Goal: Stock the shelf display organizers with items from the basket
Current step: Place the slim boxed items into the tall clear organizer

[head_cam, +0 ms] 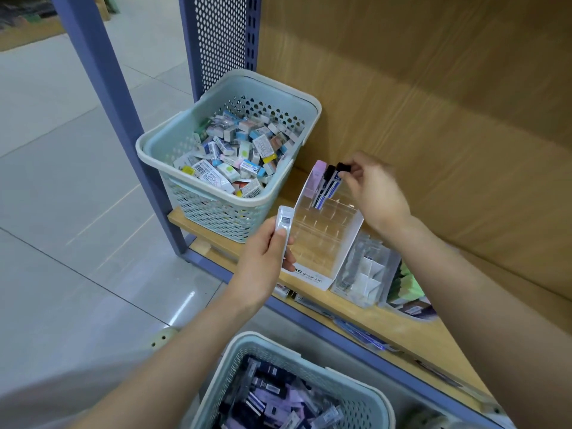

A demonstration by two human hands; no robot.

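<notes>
Two pale-green baskets we see. Upper basket (145,150) stands on wooden shelf (387,323) at left, full of small boxes. Lower basket (269,340) in front, near us, holds dark and lilac lead cases. Left hand (263,267) grips white case (283,224), thumb along it, just before tiered organizer (348,243). Organizer back row holds pink case (318,173) and dark cases. Right hand (374,187) reaches over organizer and pinches black cap of dark case (335,181). Clear divider box (365,274) just beside, at right.
</notes>
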